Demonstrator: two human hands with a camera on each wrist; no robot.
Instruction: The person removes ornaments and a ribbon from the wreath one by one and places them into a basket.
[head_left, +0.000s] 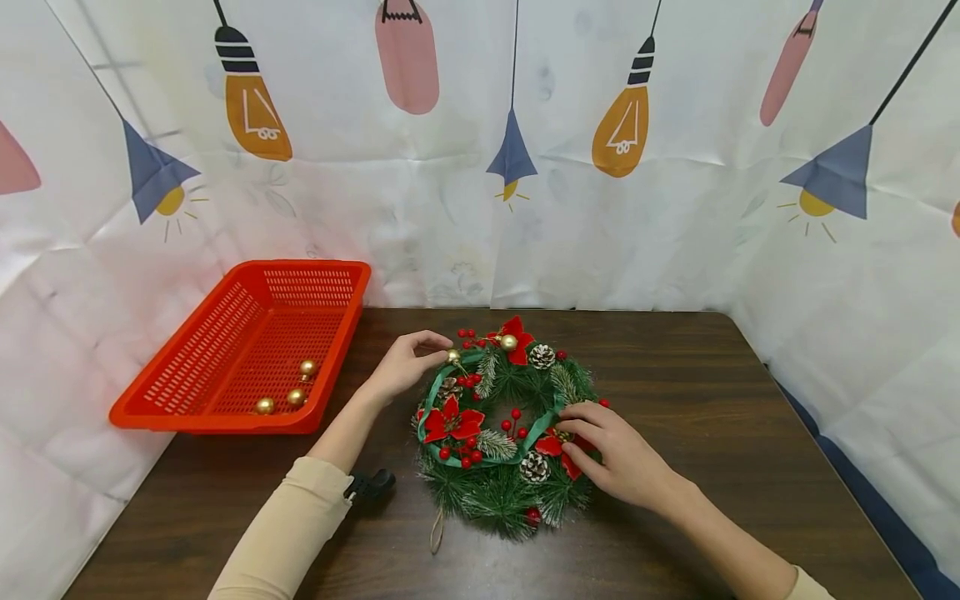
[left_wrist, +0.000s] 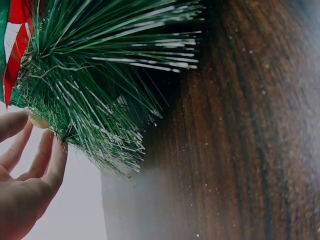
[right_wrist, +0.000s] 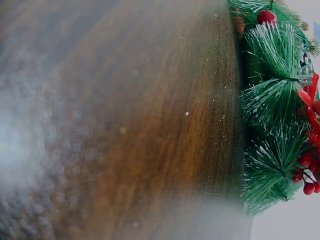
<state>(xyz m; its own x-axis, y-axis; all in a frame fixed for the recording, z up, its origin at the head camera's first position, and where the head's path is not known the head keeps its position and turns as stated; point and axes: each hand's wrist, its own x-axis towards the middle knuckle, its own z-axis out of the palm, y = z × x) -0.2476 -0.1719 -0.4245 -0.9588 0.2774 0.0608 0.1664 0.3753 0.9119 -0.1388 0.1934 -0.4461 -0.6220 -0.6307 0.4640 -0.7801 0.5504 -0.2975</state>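
A green wreath (head_left: 510, 500) lies on the dark wooden table, dressed with red poinsettias (head_left: 453, 421), pinecones, red berries and a green ribbon (head_left: 431, 400). At its upper left, my left hand (head_left: 408, 362) pinches a small gold bauble (head_left: 453, 356) between thumb and fingers, right at the ribbon. The left wrist view shows the same bauble (left_wrist: 39, 121) partly hidden behind the fingers and pine needles. My right hand (head_left: 615, 454) grips the wreath's right side, thumb and fingers curved about a red poinsettia (head_left: 551, 444). Another gold bauble (head_left: 508, 342) sits at the top poinsettia.
A red plastic basket (head_left: 240, 422) stands at the left with several gold baubles (head_left: 296, 397) inside. A black strap (head_left: 372, 485) lies by the left forearm. A twine loop (head_left: 437, 532) sticks out from the wreath's near edge. A printed white curtain (head_left: 450, 233) hangs behind the table.
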